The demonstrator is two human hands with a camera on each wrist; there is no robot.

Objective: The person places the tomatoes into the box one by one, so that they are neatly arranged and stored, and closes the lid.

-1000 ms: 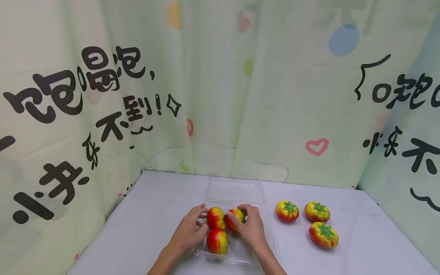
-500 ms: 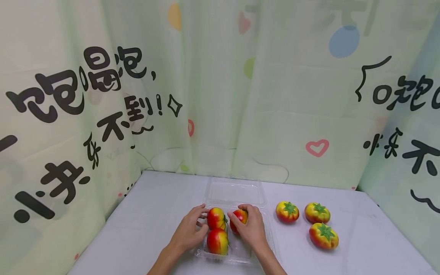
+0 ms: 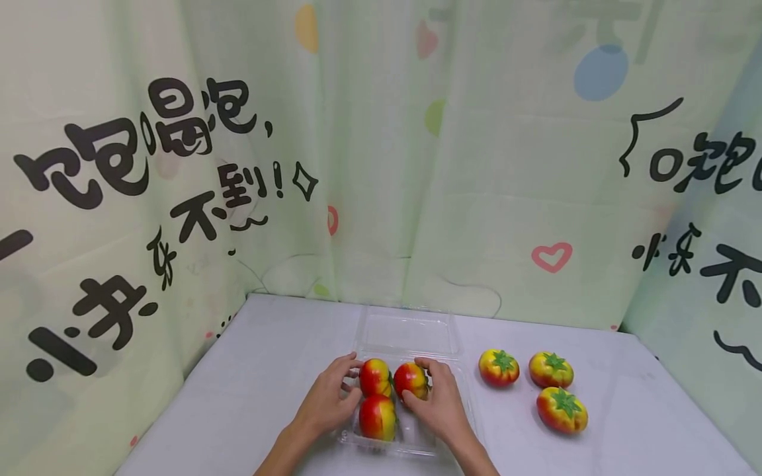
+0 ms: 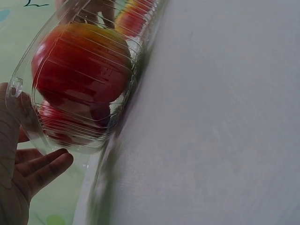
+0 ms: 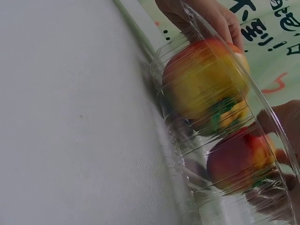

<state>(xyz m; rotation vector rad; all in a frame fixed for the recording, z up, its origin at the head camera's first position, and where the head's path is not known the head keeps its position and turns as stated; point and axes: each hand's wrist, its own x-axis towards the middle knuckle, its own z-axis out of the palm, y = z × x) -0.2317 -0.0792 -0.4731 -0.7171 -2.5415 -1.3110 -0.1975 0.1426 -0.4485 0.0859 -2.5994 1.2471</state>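
"What's the right grip (image 3: 437,400) pinching?"
"A shiny, round red-and-yellow fruit (image 3: 409,379), between thumb and fingers, in the clear plastic box (image 3: 424,437)."
"The left grip (image 3: 329,398)?"
"Loose, fingers apart, beside the box."

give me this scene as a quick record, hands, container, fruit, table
left hand: at the left edge of the container
right hand: thumb and fingers around the back right fruit
lid: clear, open, laid back
left side inside: front left fruit, back left fruit
outside: three loose fruits, right of the container
table: pale
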